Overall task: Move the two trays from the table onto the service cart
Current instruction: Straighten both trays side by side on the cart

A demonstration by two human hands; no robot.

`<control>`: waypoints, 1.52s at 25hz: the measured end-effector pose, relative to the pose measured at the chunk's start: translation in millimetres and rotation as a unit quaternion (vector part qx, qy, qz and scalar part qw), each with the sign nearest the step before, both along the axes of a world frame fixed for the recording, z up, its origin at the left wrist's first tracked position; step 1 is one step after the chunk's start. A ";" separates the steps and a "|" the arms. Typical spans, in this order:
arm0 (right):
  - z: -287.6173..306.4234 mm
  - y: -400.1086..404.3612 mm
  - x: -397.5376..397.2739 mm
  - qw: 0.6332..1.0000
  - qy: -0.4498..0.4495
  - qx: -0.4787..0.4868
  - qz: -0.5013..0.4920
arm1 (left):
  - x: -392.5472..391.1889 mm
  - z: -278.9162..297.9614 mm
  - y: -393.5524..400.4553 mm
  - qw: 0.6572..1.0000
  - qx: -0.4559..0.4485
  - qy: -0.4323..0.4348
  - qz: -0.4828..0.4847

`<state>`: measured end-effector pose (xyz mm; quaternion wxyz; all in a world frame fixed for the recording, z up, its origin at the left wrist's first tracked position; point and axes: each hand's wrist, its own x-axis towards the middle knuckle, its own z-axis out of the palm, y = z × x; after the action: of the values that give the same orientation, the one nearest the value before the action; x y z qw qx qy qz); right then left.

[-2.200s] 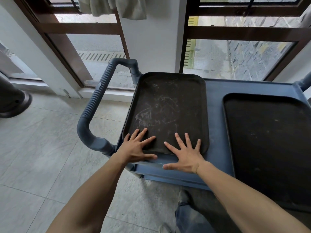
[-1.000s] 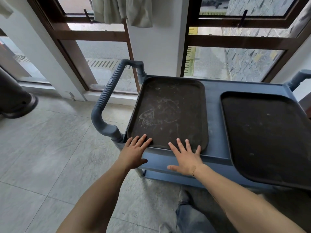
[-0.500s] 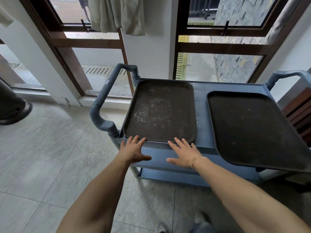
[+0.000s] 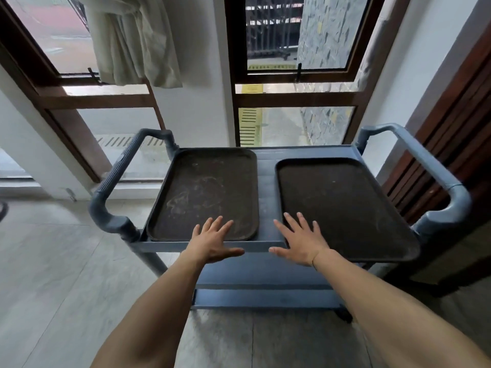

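Two trays, left tray (image 4: 204,195) and right tray (image 4: 342,208), lie side by side on one service cart (image 4: 265,181). Left hand (image 4: 212,241) and right hand (image 4: 301,240) hover at their near edges, fingers spread wide, gripping nothing.

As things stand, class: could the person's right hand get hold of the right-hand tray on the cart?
Probably yes. The right hand is spread open over the near left corner of the right-hand tray, which overhangs the front edge of the cart. Nothing lies on or in front of the tray.

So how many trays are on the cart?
2. The left tray lies flat inside the cart top; the right tray sits beside it, its near corner overhanging the cart's edge. None hidden.
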<state>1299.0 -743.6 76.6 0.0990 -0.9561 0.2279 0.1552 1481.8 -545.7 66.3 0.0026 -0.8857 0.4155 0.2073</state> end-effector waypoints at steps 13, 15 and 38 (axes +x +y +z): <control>-6.7 -154.9 -158.9 0.998 0.017 0.002 -0.054 | -125.3 -1.9 -156.2 0.996 -0.017 -0.012 -0.086; -10.8 -168.3 -173.1 0.998 0.022 0.006 -0.050 | -139.0 -6.4 -167.3 0.996 -0.006 -0.008 -0.086; -48.4 -205.8 -140.0 0.999 0.034 -0.009 0.014 | -135.3 -41.5 -201.6 0.992 0.015 -0.029 -0.125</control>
<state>1159.0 -949.4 28.2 0.0809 -0.9542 0.2193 0.1867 1346.5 -747.3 24.8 0.0539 -0.8322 0.5195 0.1863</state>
